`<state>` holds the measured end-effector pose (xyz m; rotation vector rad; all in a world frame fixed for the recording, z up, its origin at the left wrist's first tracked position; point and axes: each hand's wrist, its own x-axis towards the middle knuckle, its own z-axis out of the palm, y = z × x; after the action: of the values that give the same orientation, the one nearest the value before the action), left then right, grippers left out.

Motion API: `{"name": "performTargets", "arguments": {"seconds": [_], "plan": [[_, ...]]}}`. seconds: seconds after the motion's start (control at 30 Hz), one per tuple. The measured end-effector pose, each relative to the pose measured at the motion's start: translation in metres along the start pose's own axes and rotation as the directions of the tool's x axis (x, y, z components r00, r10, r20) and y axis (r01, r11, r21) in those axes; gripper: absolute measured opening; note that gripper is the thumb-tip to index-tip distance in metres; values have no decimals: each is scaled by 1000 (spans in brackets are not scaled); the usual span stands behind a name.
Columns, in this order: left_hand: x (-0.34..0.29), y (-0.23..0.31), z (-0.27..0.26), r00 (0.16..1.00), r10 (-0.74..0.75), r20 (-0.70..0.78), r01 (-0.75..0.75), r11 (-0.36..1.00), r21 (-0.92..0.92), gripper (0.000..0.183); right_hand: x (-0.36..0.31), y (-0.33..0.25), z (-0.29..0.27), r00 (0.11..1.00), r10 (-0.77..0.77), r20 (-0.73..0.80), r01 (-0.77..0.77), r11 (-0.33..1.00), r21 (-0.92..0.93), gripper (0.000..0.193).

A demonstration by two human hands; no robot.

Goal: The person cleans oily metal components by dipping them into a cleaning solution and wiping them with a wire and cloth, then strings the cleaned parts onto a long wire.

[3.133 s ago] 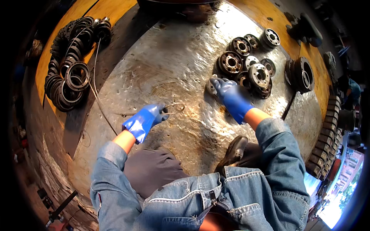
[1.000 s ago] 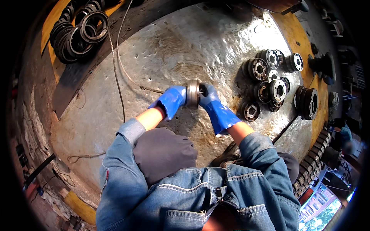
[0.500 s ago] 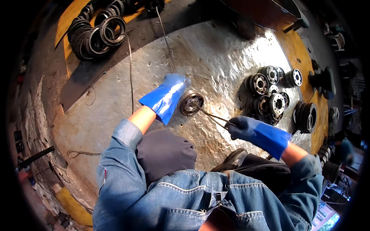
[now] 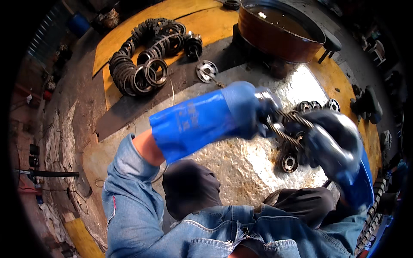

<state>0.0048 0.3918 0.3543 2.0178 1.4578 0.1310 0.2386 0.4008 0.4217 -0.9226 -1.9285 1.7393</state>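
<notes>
Both my hands wear blue rubber gloves and are raised together above the metal sheet. My left hand (image 4: 245, 112) is closed around a shiny metal part (image 4: 267, 99), mostly hidden and blurred; I cannot tell its full shape. Out of that part runs a doubled steel wire rope (image 4: 297, 118), its loop end held by my closed right hand (image 4: 333, 137). Beyond my left glove, a round metal hub with holes (image 4: 207, 71) stands tilted, with wire rope passing at its middle.
A pile of metal rings (image 4: 124, 71) curves over yellow boards (image 4: 211, 21) at the far left. A wide round tub of liquid (image 4: 275, 38) stands at the back. More hubs (image 4: 289, 162) lie beyond my right hand on the worn metal sheet (image 4: 241, 172).
My hands have come up and together at the right, bringing the rope loop with them. The hub from the sheet between them is gone from its spot. A hub now shows farther back.
</notes>
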Motion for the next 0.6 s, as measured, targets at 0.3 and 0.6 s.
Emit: {"name": "performTargets", "arguments": {"seconds": [0.3, 0.6], "plan": [[22, 55, 34, 831, 498, -249, -417, 853, 314, 27, -62, 26, -56, 990, -113, 78, 121, 987, -103, 44], [90, -8, 121, 992, 54, -116, -75, 979, -189, 28, 0, 152, -143, 976, 86, -200, -61, 990, 131, 62]]}}
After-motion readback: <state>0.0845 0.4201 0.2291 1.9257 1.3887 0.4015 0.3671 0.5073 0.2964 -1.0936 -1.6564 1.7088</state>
